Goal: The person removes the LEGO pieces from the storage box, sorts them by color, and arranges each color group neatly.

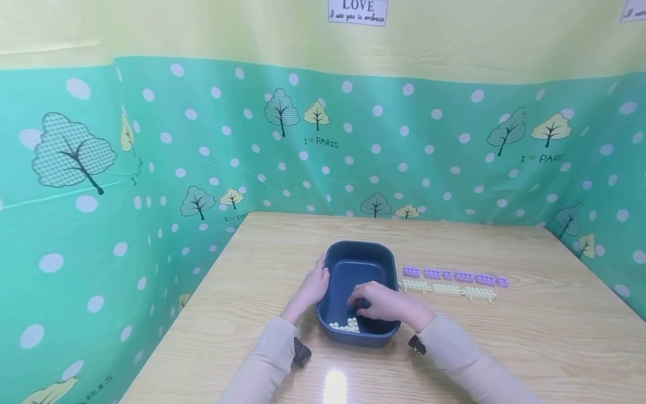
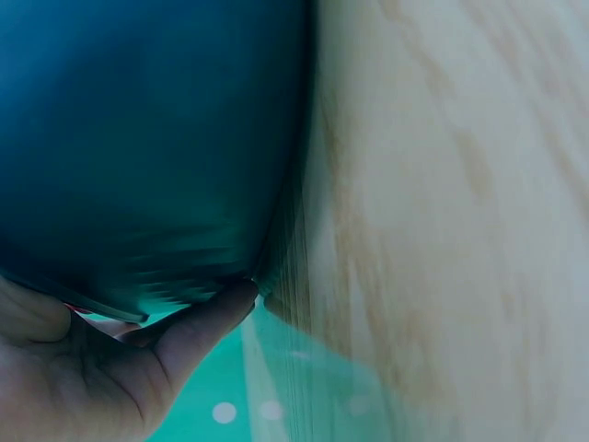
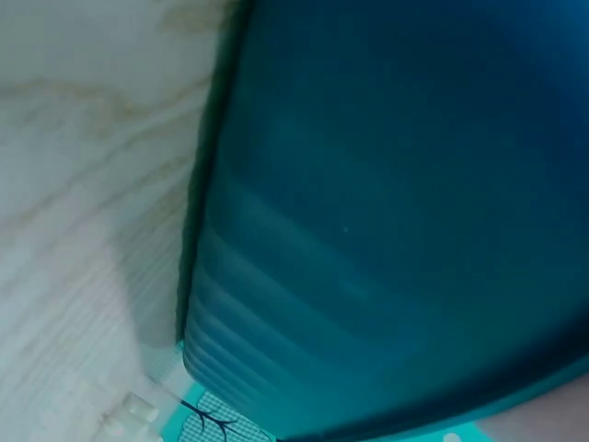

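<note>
A dark blue rectangular bin sits on the table, its outer wall filling much of both wrist views. My left hand grips the bin's left rim, with the thumb against the outside wall in the left wrist view. Inside the bin is my right hand, fingers bent and a gap showing between thumb and fingertips. Just below it, pale yellow toy bricks lie in the near left corner of the bin. In the right wrist view the bin's wall hides the right hand's fingers.
Right of the bin, several purple bricks form a row on the wooden table. In front of them runs a row of pale yellow brick pieces with small side tabs. A green patterned curtain surrounds the table's back and sides.
</note>
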Demonstrator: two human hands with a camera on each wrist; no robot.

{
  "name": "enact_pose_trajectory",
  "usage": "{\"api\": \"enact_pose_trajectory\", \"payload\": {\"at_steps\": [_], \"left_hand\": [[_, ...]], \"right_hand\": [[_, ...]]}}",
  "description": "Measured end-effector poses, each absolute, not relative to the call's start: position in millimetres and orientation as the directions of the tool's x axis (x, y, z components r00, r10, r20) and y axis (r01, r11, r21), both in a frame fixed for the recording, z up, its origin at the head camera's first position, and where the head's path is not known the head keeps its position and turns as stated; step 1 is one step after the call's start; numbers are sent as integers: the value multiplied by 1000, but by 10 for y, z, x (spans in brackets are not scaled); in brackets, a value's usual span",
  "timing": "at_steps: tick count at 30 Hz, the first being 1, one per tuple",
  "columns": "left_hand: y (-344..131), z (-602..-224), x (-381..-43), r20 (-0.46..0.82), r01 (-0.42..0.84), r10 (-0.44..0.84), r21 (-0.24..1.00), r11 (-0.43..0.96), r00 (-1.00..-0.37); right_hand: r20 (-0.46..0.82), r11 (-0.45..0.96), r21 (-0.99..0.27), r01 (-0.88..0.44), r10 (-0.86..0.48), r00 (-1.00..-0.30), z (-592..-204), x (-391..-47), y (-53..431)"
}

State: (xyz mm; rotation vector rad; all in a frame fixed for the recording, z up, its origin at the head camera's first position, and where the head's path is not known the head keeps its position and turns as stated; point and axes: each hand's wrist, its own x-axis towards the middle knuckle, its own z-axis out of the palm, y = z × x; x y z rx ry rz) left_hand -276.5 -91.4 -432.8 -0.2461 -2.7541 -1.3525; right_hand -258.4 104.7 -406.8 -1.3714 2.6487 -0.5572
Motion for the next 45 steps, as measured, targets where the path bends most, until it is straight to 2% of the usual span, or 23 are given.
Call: {"api": "enact_pose_trajectory", "payload": {"at_steps": [8,14,17,25,32,45], "left_hand": [[-924,-4324,-2762,130,178,123,789,588,-984],[-931,-4325,-2760,130,176,120,786,592,-984],[-931,-4328,-2763,133,179,120,786,591,-984],[-928,-4344,-2782,124,171,120,789,590,-985],[-917,-4334,-2785,120,166,116,783,600,-986],[-904,-4332,-2779,113,156,110,783,602,-988]], "right_hand": [[47,408,-442,-799,-879,-475,-4130,-2596,1057],[45,375,-487,-789,-891,-451,-4123,-2611,1059],[48,391,-489,-780,-880,-472,-4113,-2610,1055],[134,512,-389,-766,-791,-597,-4114,-2592,1043],[63,558,-354,-751,-787,-614,-4108,-2580,1039],[102,649,-347,-678,-692,-715,-4142,-2527,1019]]}}
